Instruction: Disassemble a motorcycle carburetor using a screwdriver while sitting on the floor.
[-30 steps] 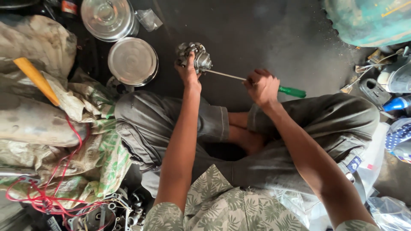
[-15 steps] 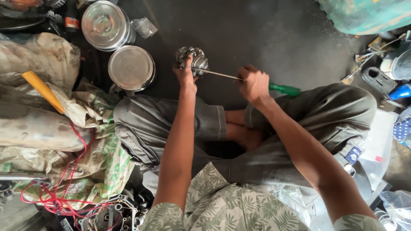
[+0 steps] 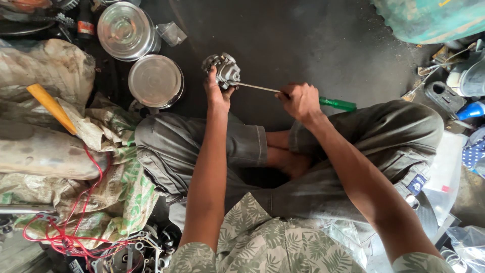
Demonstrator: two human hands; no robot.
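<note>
Your left hand (image 3: 218,93) is wrapped around a small grey metal part (image 3: 222,68), fingers closed under it, pinning it low over the dark floor (image 3: 303,40) just ahead of your knees; held that way so it can't turn under the tool. Your right hand (image 3: 301,101) is fisted tight on a screwdriver (image 3: 298,96), green handle end sticking out to the right of the fist, thin shaft running left to the part and meeting its right side. Shaft lies nearly level, so push goes sideways into the part and your left hand braces against it. You sit cross-legged, both arms reaching forward over your legs, part between and beyond the hands' near edges. Left of the left hand: two round steel lids (image 3: 155,81), one just beside, the other farther up-left, both flat on the floor, apart from the part. Farther left a pile of sacks (image 3: 55,146) with a yellow handle (image 3: 50,107) lying on it and red wire (image 3: 76,222) trailing down near your left elbow. Right of the right hand, well apart, clutter: a blue cap (image 3: 472,110), dark bits, hard to tell what. A green drum (image 3: 429,17) sits beyond, up-right.
</note>
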